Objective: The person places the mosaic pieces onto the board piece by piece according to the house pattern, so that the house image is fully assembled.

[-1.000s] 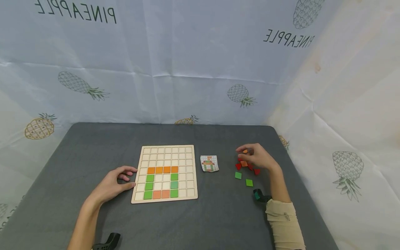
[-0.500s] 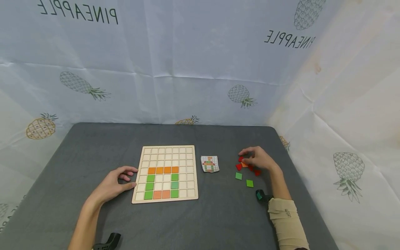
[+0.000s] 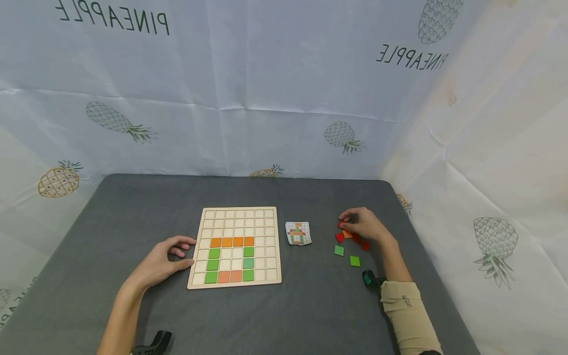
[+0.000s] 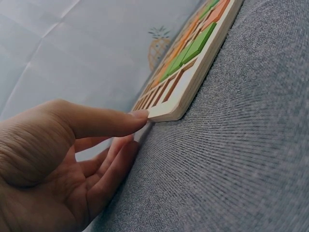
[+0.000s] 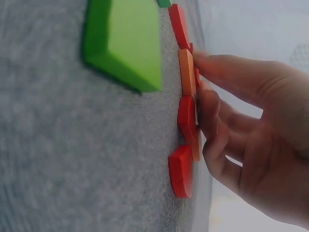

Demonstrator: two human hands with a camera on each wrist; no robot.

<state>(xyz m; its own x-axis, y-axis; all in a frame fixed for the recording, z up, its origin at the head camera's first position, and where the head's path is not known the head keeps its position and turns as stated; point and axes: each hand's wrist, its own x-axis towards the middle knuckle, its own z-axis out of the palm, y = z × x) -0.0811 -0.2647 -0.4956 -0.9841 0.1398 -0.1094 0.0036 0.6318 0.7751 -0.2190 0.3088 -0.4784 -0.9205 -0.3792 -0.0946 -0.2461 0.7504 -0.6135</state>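
A square wooden grid board (image 3: 268, 222) lies on the table, with orange, green and salmon tiles in its cells. My left hand (image 3: 157, 264) is at its left side, fingers loosely bent. In the left wrist view, the thumb (image 4: 116, 121) touches the board's corner edge. On the right, my right hand (image 3: 370, 227) reaches into a small group of loose tiles. Its thumb and index finger pinch a red tile (image 5: 197, 76), mostly hidden behind an orange tile (image 5: 187, 72). Other red tiles (image 5: 181, 171) lie close beside the fingers.
A small paper card (image 3: 298, 233) with a coloured grid pattern lies between the board and the loose tiles. Two green tiles, one nearer (image 3: 355, 261) and one farther (image 3: 339, 250), lie in front of the red ones. Pineapple-print cloth (image 3: 284, 98) hangs behind the grey table.
My right hand has come down from above the loose tiles, and its thumb and index finger have closed on a red one. The left hand and board stay where they were.
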